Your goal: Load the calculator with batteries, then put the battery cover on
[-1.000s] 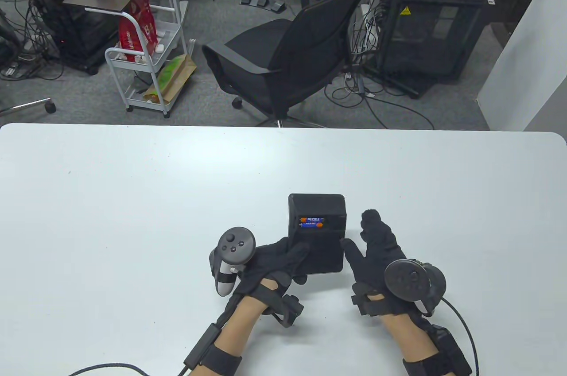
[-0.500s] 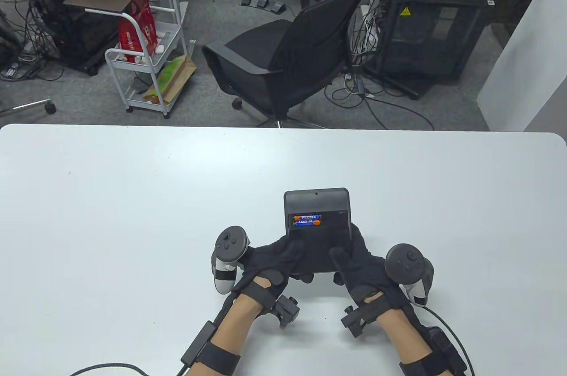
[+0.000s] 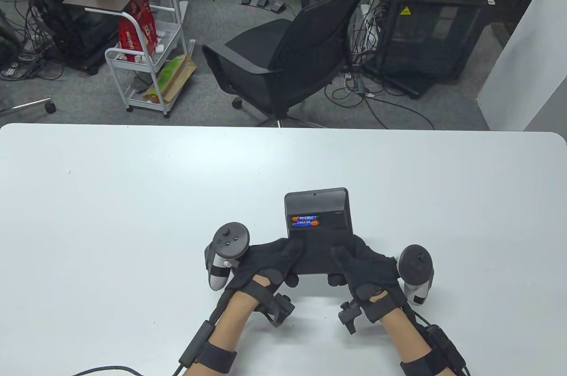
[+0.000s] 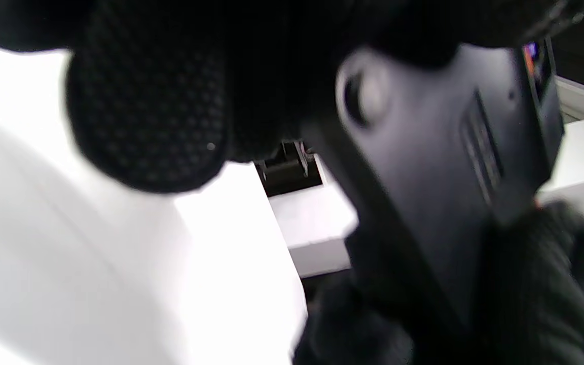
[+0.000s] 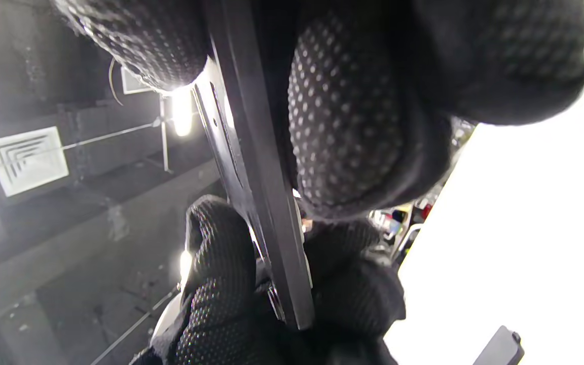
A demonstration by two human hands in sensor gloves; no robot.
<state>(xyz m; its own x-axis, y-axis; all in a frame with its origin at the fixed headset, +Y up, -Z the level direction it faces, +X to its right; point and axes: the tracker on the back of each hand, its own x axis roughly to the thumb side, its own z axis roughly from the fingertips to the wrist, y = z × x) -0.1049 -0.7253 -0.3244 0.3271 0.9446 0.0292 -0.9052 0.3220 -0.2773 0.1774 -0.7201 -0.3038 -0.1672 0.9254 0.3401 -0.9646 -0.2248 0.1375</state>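
A black calculator (image 3: 316,203) is held back side up, a little above the white table (image 3: 133,199). Two blue and orange batteries (image 3: 304,220) lie side by side in its open compartment. My left hand (image 3: 290,263) grips its near left corner, thumb on top. My right hand (image 3: 343,267) grips its near right corner, thumb on top. The left wrist view shows the calculator's back (image 4: 434,167) under my left fingers (image 4: 145,111). The right wrist view shows its thin edge (image 5: 261,203) pinched by my right fingers (image 5: 348,116). I see no battery cover in the table view.
A small dark piece (image 5: 500,347) shows at the right wrist view's bottom corner; I cannot tell what it is. Beyond the table's far edge stand a black office chair (image 3: 292,61) and a white cart (image 3: 146,57).
A second ago only my left hand held the calculator and my right hand was open beside it. My right hand has taken hold of the near right corner, and the calculator now sits squarer.
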